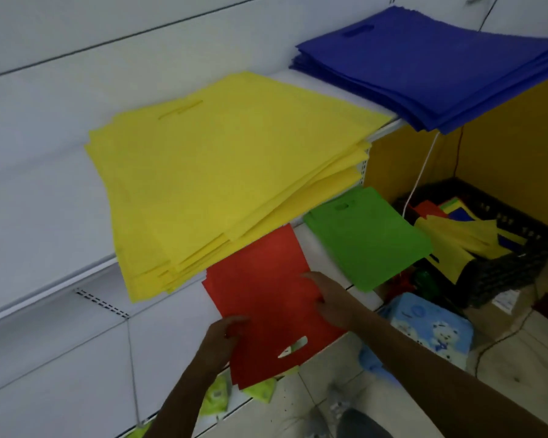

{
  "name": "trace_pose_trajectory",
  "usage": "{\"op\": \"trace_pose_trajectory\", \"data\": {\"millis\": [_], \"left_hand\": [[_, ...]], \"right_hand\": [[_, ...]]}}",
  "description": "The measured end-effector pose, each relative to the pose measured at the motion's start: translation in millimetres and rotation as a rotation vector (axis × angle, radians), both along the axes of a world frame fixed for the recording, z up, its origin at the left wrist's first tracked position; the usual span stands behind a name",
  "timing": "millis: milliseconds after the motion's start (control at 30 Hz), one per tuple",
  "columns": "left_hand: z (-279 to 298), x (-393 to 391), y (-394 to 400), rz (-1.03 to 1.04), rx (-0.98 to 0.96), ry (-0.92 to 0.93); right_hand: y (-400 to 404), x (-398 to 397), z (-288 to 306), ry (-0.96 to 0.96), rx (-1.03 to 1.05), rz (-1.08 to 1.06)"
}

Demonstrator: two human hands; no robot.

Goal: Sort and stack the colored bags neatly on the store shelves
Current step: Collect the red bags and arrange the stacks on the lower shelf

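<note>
Red bag point(266, 298) lies flat on the lower shelf point(326, 248), long axis running from the near-right edge back toward the far-left, handle cut-out at the near end and hanging past the shelf lip. Its far end tucks under the overhang of the yellow stack point(222, 172) on the upper shelf point(45, 191).

Left hand point(225, 336) sits at the bag's near-left edge, fingers curled at the edge; looks like a pinch on the bag, but blur makes it uncertain. Right hand point(326, 298) lies on the bag's right side, fingers roughly straight, pressing flat rather than gripping. Both hands touch the bag; neither is clearly nearer, left is at the handle end, right at mid-length.

Key relation: bag lies ahead of both hands and skewed to the shelf edge, so squaring it means rotating about the right palm while the left steers the near end. My read only.

Green bags point(364, 238) sit just beside the red one on the same shelf, to the right, corner overhanging. Blue stack point(431, 71) is on the upper shelf, far right, well apart. Black basket point(500, 257) on the floor holds mixed unsorted bags.

Hard to tell: whether red is one bag or several, how far it runs under the yellow stack, what the yellow-green things below the shelf lip are. Frame is motion-blurred.
</note>
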State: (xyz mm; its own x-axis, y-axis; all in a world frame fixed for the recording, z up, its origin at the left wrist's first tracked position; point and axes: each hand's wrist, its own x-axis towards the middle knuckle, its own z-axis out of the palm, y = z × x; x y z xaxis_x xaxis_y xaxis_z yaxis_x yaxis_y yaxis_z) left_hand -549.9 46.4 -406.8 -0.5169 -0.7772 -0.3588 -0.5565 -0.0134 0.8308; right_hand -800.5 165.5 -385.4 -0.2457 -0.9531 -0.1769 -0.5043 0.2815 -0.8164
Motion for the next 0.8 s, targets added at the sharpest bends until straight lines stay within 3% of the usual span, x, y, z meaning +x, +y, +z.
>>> {"op": "trace_pose_trajectory", "data": {"millis": [333, 600, 800], "left_hand": [[-55, -32, -18, 0.183, 0.020, -0.135], [-114, -41, -40, 0.177, 0.057, -0.243], [-130, -33, -59, 0.184, 0.062, -0.239]], "right_hand": [[-75, -45, -54, 0.017, 0.040, 0.041], [-95, -64, -98, 0.065, 0.206, 0.143], [-115, -73, -113, 0.079, 0.199, 0.210]]}}
